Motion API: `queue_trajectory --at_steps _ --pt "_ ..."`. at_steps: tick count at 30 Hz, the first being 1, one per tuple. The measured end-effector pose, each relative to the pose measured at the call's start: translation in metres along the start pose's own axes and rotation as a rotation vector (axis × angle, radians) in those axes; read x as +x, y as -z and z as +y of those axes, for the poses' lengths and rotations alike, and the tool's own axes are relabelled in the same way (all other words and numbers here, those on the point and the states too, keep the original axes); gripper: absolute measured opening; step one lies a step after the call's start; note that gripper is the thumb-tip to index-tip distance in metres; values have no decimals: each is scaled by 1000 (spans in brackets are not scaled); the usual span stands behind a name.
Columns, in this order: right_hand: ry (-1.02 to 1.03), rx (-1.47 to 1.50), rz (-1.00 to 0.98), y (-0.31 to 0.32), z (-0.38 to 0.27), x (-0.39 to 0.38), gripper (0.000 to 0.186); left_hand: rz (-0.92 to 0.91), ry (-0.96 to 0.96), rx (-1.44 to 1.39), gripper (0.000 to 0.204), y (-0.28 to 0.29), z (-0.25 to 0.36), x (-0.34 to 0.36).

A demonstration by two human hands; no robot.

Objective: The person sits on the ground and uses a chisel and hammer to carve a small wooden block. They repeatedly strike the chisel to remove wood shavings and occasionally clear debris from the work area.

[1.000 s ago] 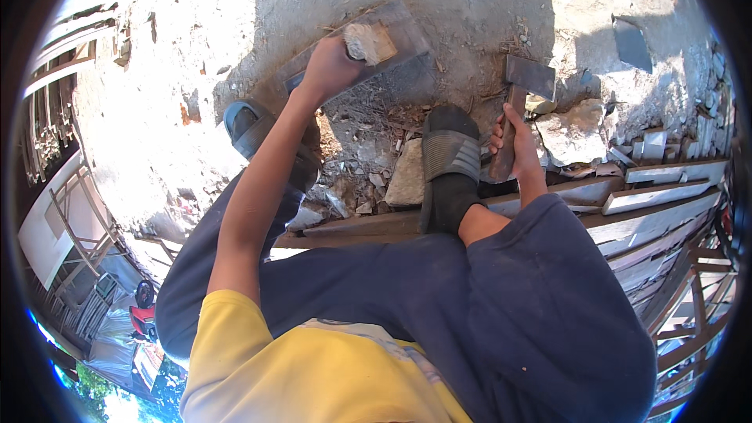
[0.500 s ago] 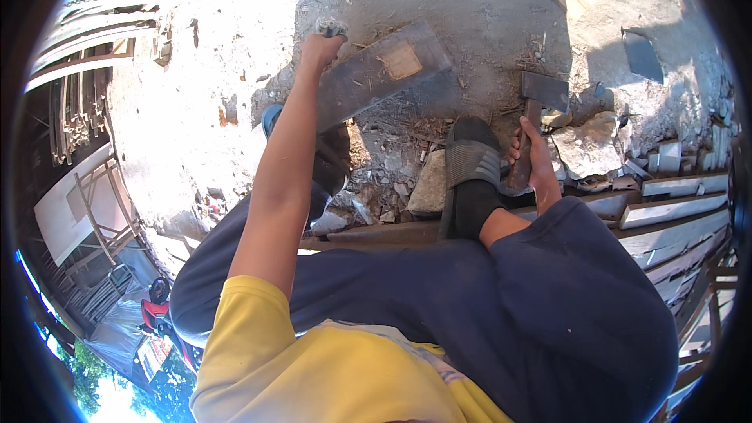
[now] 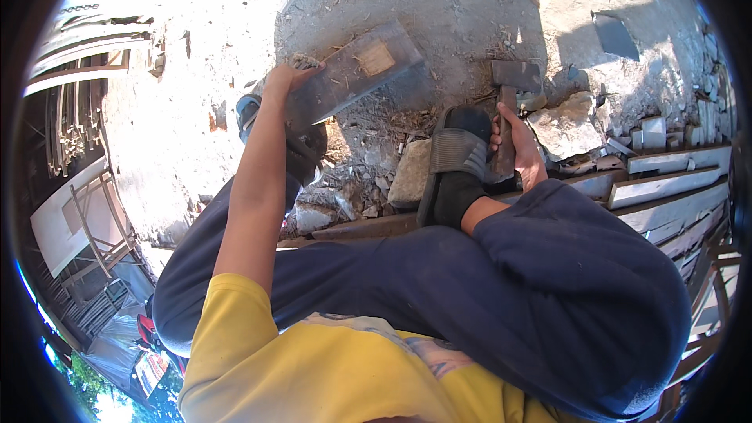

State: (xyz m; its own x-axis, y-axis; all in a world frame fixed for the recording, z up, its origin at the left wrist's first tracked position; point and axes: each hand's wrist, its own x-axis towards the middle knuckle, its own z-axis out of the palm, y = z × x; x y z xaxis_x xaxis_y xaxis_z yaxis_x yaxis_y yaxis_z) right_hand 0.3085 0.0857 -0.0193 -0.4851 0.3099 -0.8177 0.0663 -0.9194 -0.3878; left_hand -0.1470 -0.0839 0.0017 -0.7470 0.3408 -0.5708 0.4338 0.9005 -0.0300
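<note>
Gripping the handle of a hammer [image 3: 507,97], my right hand [image 3: 525,146] sits just right of my right sandal [image 3: 460,150]; the handle runs near to far, its dark blocky head lying crosswise at the far end. My left hand [image 3: 287,81] is at the left edge of a dark rectangular slab [image 3: 345,84], beside a rough grey chunk [image 3: 304,61]; its fingers are hidden, so I cannot tell whether they close on that or on the slab. From this hand the slab lies to the right, its long axis slanting from near left to far right, and the left hand is clearly the nearer one. A pale, squarish wooden piece [image 3: 376,58] lies on the slab toward its far right end. I make out no container close to either hand.
</note>
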Motion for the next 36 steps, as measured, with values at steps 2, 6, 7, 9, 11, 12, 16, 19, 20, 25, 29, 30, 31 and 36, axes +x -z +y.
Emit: queue_trajectory --at_steps 2,6,7,9,11,12,16,19,20,25,29,30,31,36 --pt "11 -13 4 1 1 1 34 -34 16 30 101 5 5 -13" --pt "1 -33 26 -3 -1 0 34 -170 -11 68 101 11 -2 -29" --pt "4 -20 15 -6 -1 -1 34 -179 -29 34 101 8 -8 -31" --pt "2 -4 1 -11 -1 -3 34 -181 -29 -21 94 2 -15 -41" --pt "7 -9 61 -9 0 -3 35 -151 25 -38 74 15 14 -81" --pt "16 -22 66 -8 2 -3 35 -120 74 -32 61 21 23 -100" --pt "5 -49 83 -17 -1 -3 35 -219 68 6 57 21 9 -78" --pt "4 -127 145 -19 0 -2 35 -132 -57 11 70 5 4 -73" --pt "13 -161 159 -24 -1 -4 35 -162 -99 28 84 2 -4 -59" --pt "64 -299 187 -21 1 -6 32 -180 -163 -136 88 -5 -5 -50" --pt "-118 47 -43 -25 -21 -8 29 -148 -203 -267 80 -12 13 -55" --pt "-106 67 -74 -29 -25 -5 28 -117 -178 -265 78 -12 21 -63" --pt "-80 78 -78 -32 -30 5 28 -117 -268 -279 83 -12 26 -65" --pt "-29 199 -102 -28 -30 36 25 173 -559 82 119 -39 70 -110"
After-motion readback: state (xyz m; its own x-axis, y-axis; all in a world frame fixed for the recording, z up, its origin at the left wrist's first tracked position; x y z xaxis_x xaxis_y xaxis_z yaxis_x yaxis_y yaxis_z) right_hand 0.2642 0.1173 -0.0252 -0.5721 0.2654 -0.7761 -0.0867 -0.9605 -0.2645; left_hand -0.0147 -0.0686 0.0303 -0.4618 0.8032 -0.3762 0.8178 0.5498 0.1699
